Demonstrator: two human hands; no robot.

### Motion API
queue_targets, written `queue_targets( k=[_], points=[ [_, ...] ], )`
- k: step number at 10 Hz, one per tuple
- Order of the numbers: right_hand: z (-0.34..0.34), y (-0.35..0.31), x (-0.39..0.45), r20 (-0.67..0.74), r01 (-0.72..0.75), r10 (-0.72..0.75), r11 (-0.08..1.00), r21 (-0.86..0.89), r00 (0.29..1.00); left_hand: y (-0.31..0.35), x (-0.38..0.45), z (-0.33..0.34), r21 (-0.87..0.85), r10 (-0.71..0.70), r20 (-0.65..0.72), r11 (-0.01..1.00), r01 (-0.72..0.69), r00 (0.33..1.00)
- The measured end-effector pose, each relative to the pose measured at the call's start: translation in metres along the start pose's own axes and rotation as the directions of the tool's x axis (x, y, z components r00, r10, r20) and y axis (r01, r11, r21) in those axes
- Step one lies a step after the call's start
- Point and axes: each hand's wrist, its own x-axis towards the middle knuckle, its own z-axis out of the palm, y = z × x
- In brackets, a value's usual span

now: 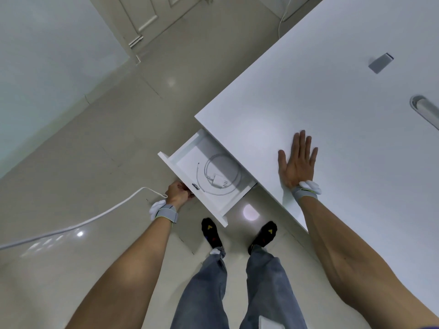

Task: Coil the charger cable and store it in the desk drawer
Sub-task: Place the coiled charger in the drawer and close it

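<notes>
The white desk drawer stands pulled out from under the white desk. Inside it lies the coiled white charger cable with its plug block in the middle and one loose end reaching toward the drawer front. My left hand is curled around the underside of the drawer front. My right hand lies flat on the desk top near its edge, fingers spread, holding nothing.
A grey block and an oval metal cable port sit on the desk at the right. A white cord trails over the tiled floor at the left. My feet in black socks stand below the drawer. A door is behind.
</notes>
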Motion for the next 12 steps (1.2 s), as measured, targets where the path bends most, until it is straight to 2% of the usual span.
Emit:
queue_targets(
  k=[2,5,10,12],
  points=[
    [-0.003,-0.002,-0.003,-0.031,-0.011,0.012,1.000,0.008,0.999,0.020,0.006,0.022,-0.077,0.001,0.029,0.997,0.001,1.000],
    [-0.005,-0.004,0.001,-0.036,-0.031,0.031,0.999,0.016,0.999,0.067,0.010,0.072,-0.180,0.081,0.069,0.981,-0.068,0.994],
    [-0.009,-0.005,0.003,-0.047,-0.044,0.045,0.999,0.009,0.998,0.114,0.019,0.114,-0.217,0.091,0.082,0.974,-0.072,0.992],
    [-0.006,-0.004,0.004,-0.039,-0.047,0.048,0.999,0.021,0.998,0.117,0.023,0.117,-0.156,0.083,0.064,0.985,-0.072,0.995]
  ],
)
